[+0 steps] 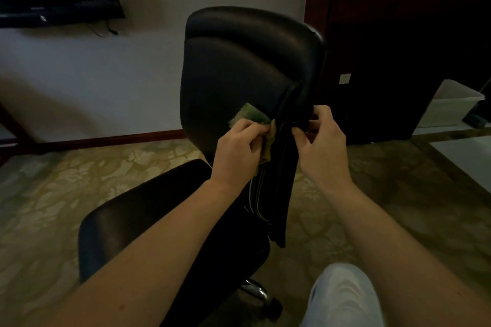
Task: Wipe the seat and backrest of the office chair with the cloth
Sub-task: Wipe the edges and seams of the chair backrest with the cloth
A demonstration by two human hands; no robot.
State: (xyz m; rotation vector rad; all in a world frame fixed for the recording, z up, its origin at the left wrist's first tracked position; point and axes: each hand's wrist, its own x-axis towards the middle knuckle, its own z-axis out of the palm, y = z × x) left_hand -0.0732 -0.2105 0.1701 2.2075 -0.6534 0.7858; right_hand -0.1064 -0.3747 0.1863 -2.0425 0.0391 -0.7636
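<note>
Left grip [239,147] clutches cloth [252,115], corner poking above, against backrest [233,66].

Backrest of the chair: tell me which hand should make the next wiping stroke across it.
Left, probably. The left hand grips the green cloth against the backrest. The right hand has no cloth; its fingers curl round the backrest's edge, better suited to steadying it.
</note>
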